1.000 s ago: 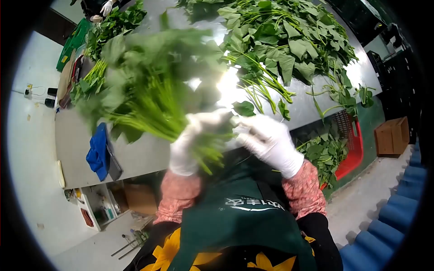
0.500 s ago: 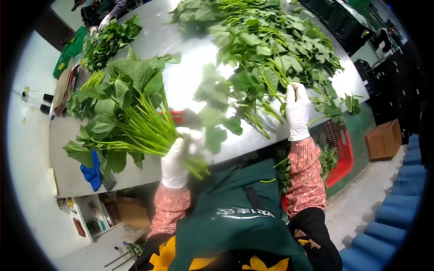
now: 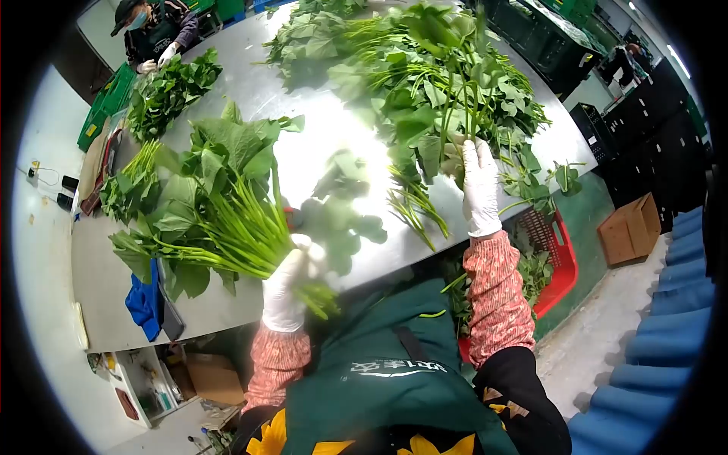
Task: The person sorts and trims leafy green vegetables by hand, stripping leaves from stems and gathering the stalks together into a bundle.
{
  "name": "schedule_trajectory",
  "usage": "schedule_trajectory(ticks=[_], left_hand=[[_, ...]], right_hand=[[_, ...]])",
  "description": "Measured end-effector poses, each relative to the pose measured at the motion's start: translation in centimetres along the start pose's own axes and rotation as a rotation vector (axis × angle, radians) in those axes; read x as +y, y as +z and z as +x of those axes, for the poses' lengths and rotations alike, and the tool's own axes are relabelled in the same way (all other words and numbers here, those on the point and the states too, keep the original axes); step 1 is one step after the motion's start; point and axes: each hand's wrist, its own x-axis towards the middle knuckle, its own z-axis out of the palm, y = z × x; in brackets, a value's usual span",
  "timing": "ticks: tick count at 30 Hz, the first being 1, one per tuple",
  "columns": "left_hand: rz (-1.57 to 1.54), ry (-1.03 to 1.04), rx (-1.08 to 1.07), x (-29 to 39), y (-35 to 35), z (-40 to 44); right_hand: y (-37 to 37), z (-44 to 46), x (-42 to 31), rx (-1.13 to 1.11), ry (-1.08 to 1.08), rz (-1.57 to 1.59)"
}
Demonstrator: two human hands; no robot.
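Observation:
My left hand [image 3: 287, 284], in a white glove, is closed around the stems of a thick bunch of leafy greens [image 3: 227, 220]. The leaves fan out to the upper left, and the cut stem ends stick out below my fist. My right hand [image 3: 479, 189], also gloved, pinches a few leafy stems [image 3: 469, 102] that stand upright above the fingers, with their tops blurred. Behind it spreads a large heap of the same greens [image 3: 394, 68]. Some loose stems [image 3: 417, 205] hang toward the table's near edge, left of my right hand.
The metal table [image 3: 250, 83] reflects a bright glare. Another bundle [image 3: 129, 182] and a blue cloth [image 3: 144, 303] lie at left. A red basket [image 3: 561, 265] with greens stands below the right edge. Across the table, a gloved co-worker [image 3: 163, 34] handles greens [image 3: 171, 91].
My right hand has moved slightly up and left, and stems now stand upright in it. The left hand keeps its bunch. The view has shifted, showing more of the co-worker.

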Motion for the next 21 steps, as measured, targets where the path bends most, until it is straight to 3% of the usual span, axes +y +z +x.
schedule_trajectory(ticks=[3,8,12,18,21], left_hand=[[0.059,0.006,0.007,-0.3,-0.8,0.1],[0.053,-0.036,0.050,-0.9,-0.8,0.5],[0.016,-0.070,0.157,-1.5,-1.2,1.0],[-0.057,-0.082,0.173,-1.5,-0.7,1.1],[-0.050,-0.120,0.189,-1.5,-0.2,1.0]], right_hand=[[0.3,-1.2,-1.1,-0.064,0.149,0.063],[1.4,-2.7,0.4,-0.090,0.493,0.418],[1.9,-4.2,1.5,-0.270,0.683,0.797],[2.6,-7.2,3.0,-0.280,0.696,0.680],[4.1,-8.3,0.8,-0.147,0.604,0.451]])
